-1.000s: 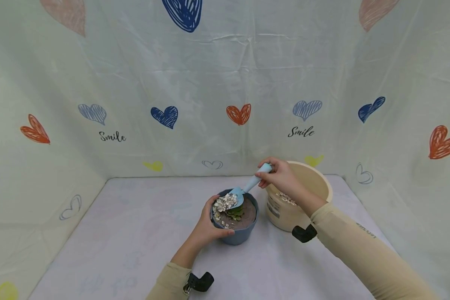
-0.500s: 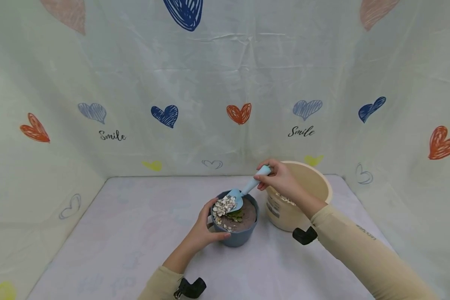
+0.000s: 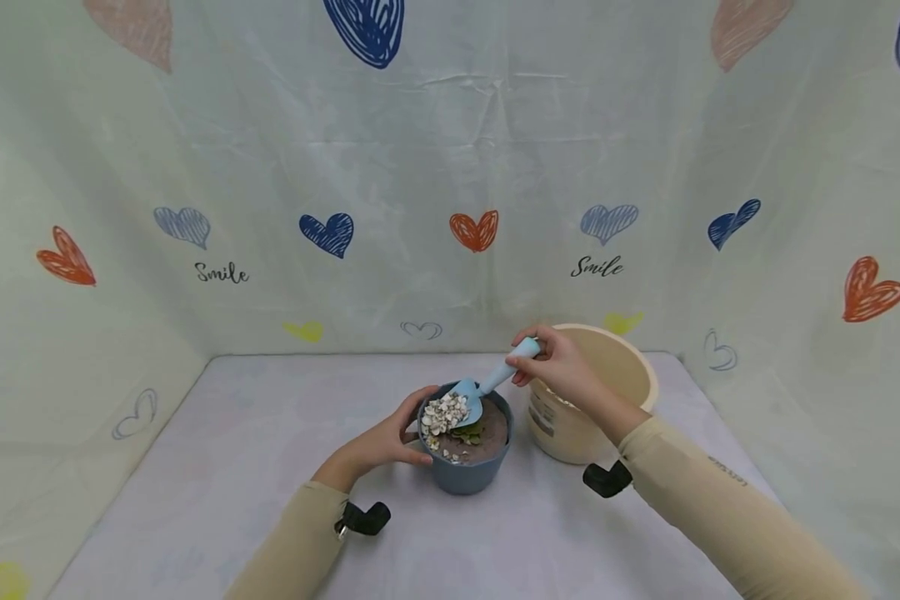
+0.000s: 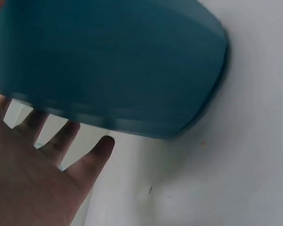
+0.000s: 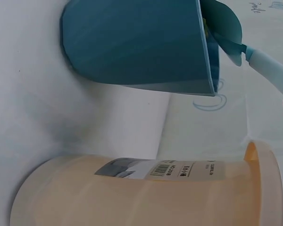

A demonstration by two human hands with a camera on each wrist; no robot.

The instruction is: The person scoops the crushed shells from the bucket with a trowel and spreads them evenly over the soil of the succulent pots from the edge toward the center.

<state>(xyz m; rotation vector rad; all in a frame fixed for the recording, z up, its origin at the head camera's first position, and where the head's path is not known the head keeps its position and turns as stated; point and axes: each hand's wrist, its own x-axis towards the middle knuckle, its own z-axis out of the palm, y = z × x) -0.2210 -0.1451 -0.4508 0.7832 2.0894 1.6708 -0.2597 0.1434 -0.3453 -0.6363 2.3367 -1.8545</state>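
Note:
A blue-grey flowerpot (image 3: 467, 478) stands on the table, holding brown soil and a small green plant (image 3: 468, 432). White pebbles (image 3: 443, 412) lie heaped at the pot's left side, beside the plant. My right hand (image 3: 564, 368) pinches the handle of a light blue hand trowel (image 3: 504, 372), whose blade slants down over the pot against the pebbles. My left hand (image 3: 375, 443) is at the pot's left side, thumb in front and fingers by the rim. In the left wrist view, its fingers (image 4: 92, 162) are spread and fairly straight along the pot's wall.
A cream bucket (image 3: 641, 367) with a label stands close to the pot's right, partly behind my right forearm. The white table (image 3: 285, 417) meets a heart-printed curtain (image 3: 405, 158) at the back and sides.
My left hand has drawn back leftward, less far around the pot. The trowel dips slightly lower, its blade still over the pebbles. The pot stays about where it was.

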